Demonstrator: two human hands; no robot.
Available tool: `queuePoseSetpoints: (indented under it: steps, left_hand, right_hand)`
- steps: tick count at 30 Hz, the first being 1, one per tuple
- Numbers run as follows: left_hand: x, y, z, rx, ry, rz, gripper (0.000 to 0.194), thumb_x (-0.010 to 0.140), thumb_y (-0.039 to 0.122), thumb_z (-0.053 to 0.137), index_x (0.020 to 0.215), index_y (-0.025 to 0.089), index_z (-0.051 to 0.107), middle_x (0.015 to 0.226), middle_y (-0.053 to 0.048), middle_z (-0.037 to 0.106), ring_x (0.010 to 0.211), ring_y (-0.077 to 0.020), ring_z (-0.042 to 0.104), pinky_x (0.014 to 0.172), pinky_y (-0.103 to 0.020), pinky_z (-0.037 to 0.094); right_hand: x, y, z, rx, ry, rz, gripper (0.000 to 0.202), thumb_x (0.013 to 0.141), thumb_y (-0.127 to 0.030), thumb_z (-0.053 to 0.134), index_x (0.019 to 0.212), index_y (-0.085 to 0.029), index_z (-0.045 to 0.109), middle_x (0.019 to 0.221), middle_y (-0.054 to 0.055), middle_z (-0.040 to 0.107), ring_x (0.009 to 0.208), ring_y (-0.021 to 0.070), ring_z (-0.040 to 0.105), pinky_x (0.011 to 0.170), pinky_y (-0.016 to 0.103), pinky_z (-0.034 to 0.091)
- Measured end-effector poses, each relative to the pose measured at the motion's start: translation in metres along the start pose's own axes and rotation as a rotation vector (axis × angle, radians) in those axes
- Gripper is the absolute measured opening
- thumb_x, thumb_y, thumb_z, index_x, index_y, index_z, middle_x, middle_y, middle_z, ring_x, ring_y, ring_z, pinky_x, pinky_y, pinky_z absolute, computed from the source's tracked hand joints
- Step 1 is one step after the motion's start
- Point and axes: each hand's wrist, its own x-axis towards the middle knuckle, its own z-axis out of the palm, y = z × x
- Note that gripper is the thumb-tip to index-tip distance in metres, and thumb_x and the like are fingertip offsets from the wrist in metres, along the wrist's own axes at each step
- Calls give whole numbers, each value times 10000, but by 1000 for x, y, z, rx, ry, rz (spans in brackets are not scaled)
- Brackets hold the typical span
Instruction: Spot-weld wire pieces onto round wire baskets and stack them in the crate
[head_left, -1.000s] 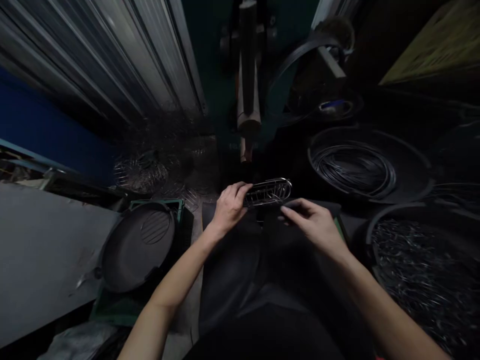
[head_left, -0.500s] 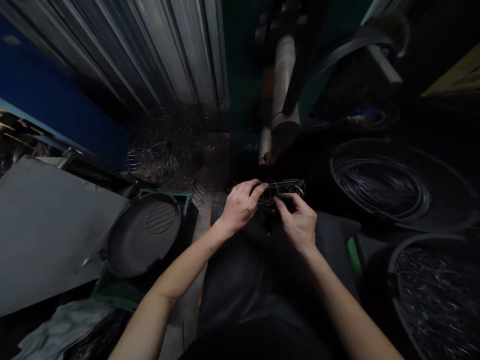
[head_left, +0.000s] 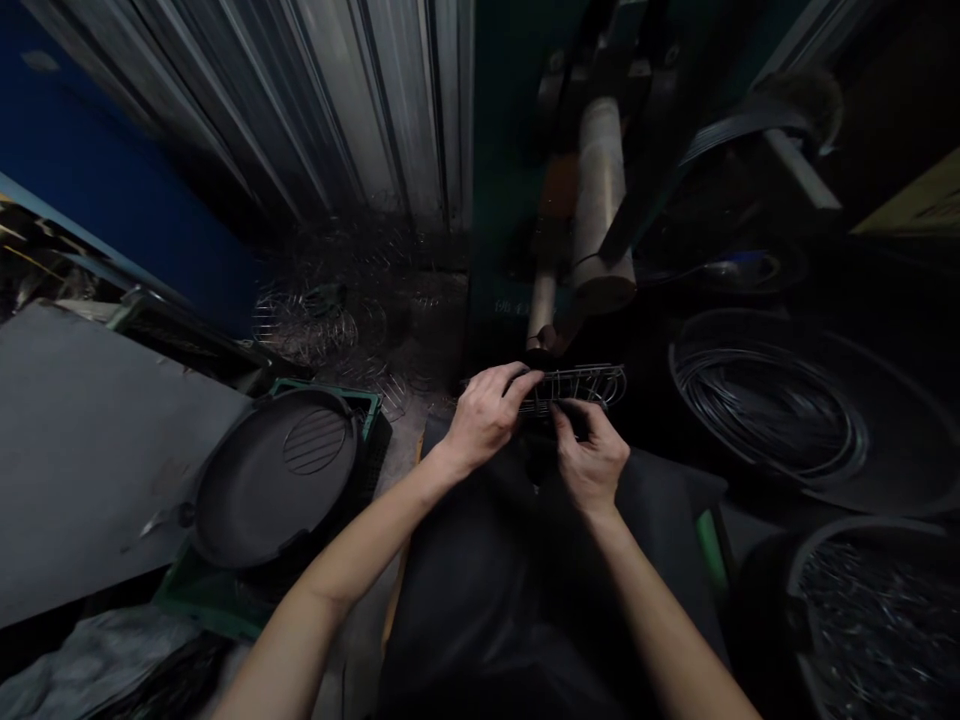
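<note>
A small metal wire rack [head_left: 589, 382] is held up in front of me, just above my dark apron [head_left: 525, 560]. My left hand [head_left: 487, 415] is closed on its left end, the thumb and fingers bent over the wires. My right hand [head_left: 592, 455] pinches at its lower edge near the middle, and I cannot make out whether a loose wire is between those fingertips. The rack's left part is hidden behind my left hand. Right behind it stands a machine with two metal cylinders [head_left: 600, 200].
A black round pan [head_left: 259, 500] holding a round wire grid [head_left: 315, 442] rests on a green crate [head_left: 214, 590] at left. Wire pieces [head_left: 315, 320] lie heaped by the metal wall. At right are a tub with coiled wire [head_left: 772, 410] and a bucket of small metal pieces [head_left: 885, 620].
The view has shifted slightly, so the machine and tubs sit lower and farther right. Both hands keep their hold at the rack, with little change in their pose.
</note>
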Motion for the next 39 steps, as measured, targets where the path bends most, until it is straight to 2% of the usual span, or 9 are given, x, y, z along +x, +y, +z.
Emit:
queuePoseSetpoints:
  steps: [12,21,27,31,35,39]
  left_hand:
    - [12,-14,9,2,63,48,421,828,103,489,1246,151,495,1167,-112,591,1094,-206,570,920,-340,488]
    - [20,-25,11,-2,-2,32,412,844,148,513,1255,166,491,1196,-114,587,1119,-202,565,947,-351,479]
    - [20,-30,3,-8,24,99,448,809,155,563,1250,169,487,1205,-135,582,1116,-255,564,948,-388,476]
    - [28,-45,10,23,80,167,424,847,234,544,1260,156,487,1180,-147,591,1042,-275,586,873,-392,501]
    - [33,-49,14,44,154,216,442,855,295,549,1271,161,487,1154,-126,611,985,-263,608,827,-379,521]
    - [31,-45,12,13,158,166,524,824,322,606,1316,234,449,1191,-80,608,1039,-252,609,871,-395,523]
  right_hand:
    - [11,10,12,59,30,-54,145,880,-297,582,919,-177,653,855,44,671,796,159,631,762,294,501]
    - [18,19,23,91,49,-62,127,877,-277,586,916,-172,646,848,37,669,783,142,624,752,271,497]
    - [16,11,28,81,51,-97,151,918,-250,494,947,-163,613,882,68,657,843,151,613,791,276,498]
    - [25,21,37,-21,81,-143,167,935,-258,458,948,-173,602,876,56,654,849,137,616,784,245,507]
    - [28,29,43,-41,5,-117,146,923,-254,504,988,-161,596,924,61,652,907,140,606,832,244,502]
    - [26,20,45,-38,-52,-87,152,908,-230,534,1023,-155,598,960,61,652,935,137,605,860,239,496]
